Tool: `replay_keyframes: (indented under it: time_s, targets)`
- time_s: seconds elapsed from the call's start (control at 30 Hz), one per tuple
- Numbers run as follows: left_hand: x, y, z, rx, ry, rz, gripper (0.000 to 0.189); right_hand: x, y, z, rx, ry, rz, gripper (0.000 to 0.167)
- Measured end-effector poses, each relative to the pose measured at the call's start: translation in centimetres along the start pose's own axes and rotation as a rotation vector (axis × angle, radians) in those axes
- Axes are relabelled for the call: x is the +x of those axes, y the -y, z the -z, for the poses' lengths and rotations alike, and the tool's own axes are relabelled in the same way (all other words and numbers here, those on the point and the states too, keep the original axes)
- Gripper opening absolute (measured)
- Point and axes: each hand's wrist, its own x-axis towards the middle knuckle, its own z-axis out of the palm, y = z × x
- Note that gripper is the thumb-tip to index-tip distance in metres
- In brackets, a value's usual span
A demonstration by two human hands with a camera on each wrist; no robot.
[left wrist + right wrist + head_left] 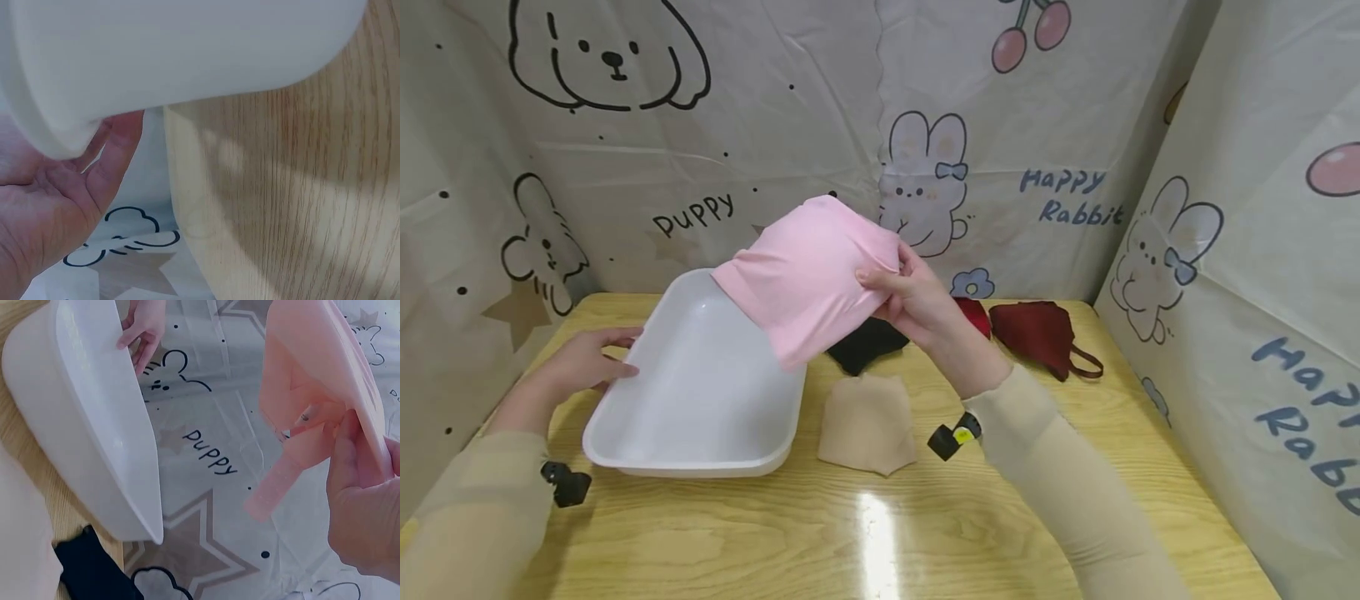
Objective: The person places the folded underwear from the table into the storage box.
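Observation:
A pink bra [816, 275], folded over, is pinched at its right edge between the thumb and fingers of my right hand [917, 296]. It hangs over the right rim of a white plastic tub [700, 392]. From the right wrist view, a pink strap [275, 487] dangles below the bra [312, 356]. My left hand [587, 362] grips the left rim of the tub, thumb over the edge. In the left wrist view, its fingers [119, 147] curl beneath the rim. The tub's inside shows bare white.
A beige folded garment [867, 425] lies on the wooden table [760, 533] right of the tub. Behind it is a black garment [868, 343], partly covered by the bra. A bright red garment [973, 317] and a dark red bra [1037, 333] sit at the back right. Printed cloth walls enclose the table.

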Motion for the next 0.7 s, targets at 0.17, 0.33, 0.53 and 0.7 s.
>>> replay_keyframes:
  time_s: [0.17, 0.33, 0.53, 0.7]
  targets:
    - [-0.3, -0.5, -0.3, 0.006, -0.005, -0.005, 0.077, 0.3, -0.7, -1.1, 0.035, -0.016, 0.005, 0.054]
    - [-0.5, -1.0, -0.6, -0.002, -0.005, -0.005, 0.077, 0.6, -1.8, -2.2, 0.062, -0.022, 0.003, 0.053]
    - [-0.3, -1.1, -0.7, -0.007, -0.003, 0.003, 0.079, 0.9, -3.4, -3.4, 0.084, -0.015, 0.006, 0.051]
    - [-0.1, -1.1, -0.8, -0.015, 0.003, 0.01, 0.081, 1.3, -5.1, -4.3, 0.081, -0.041, -0.011, 0.049]
